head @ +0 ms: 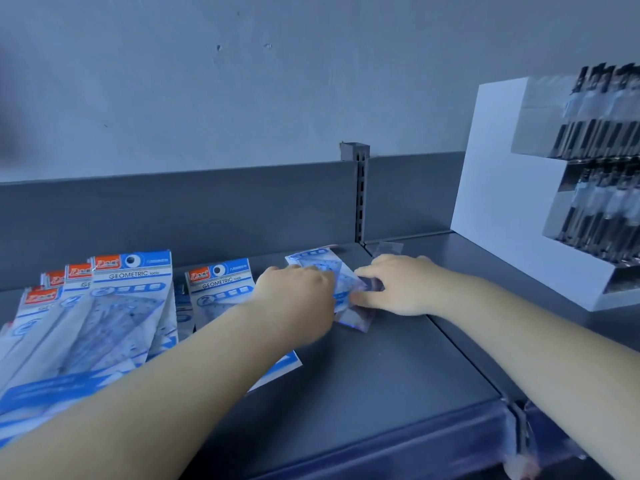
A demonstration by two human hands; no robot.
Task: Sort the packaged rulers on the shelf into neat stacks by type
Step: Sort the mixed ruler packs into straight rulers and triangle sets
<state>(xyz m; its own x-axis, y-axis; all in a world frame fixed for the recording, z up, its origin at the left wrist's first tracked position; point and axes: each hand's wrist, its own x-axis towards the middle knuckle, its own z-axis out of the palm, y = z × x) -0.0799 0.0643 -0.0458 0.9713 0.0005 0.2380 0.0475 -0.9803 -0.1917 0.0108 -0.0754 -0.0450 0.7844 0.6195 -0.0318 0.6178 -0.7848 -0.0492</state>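
Note:
A small clear packet of blue rulers (343, 289) lies near the back of the grey shelf (381, 368). My left hand (298, 289) rests on its left side and my right hand (398, 285) on its right, fingers pinching its edges. To the left, a large "GEOMETRIC tools" ruler pack (218, 289) lies flat, partly under my left forearm. Further left, a fanned pile of the same large packs (104, 317) overlaps at slanted angles.
A white display stand (498, 188) with rows of dark packaged items stands at the right on the neighbouring shelf. A small clear plastic piece (388, 247) lies near the back upright. The shelf back panel (207, 216) rises behind, and the front lip runs along the bottom.

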